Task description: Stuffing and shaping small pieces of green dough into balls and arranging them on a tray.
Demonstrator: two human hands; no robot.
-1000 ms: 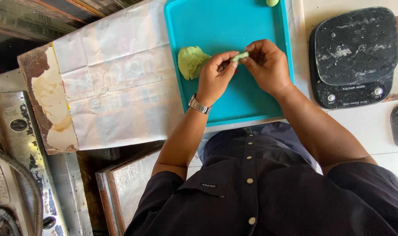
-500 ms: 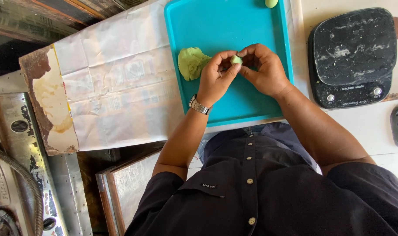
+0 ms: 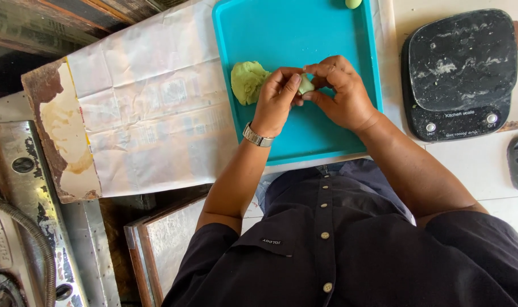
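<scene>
Dough strip now balled up: left hand [image 3: 277,98] and right hand [image 3: 339,91] both pinch small green dough piece [image 3: 305,84] over teal tray [image 3: 304,34] (bigger lump [image 3: 248,81] untouched beside).

Black square kitchen scale [image 3: 459,74] right of tray: white label strip, no lit screen.

Most of the small dough piece [image 3: 305,85] is hidden by the fingers of the left hand [image 3: 277,101] and right hand [image 3: 341,94]. At twelve o'clock, the frame cuts off a green ball [image 3: 353,3] and the turquoise tray [image 3: 304,34].
</scene>
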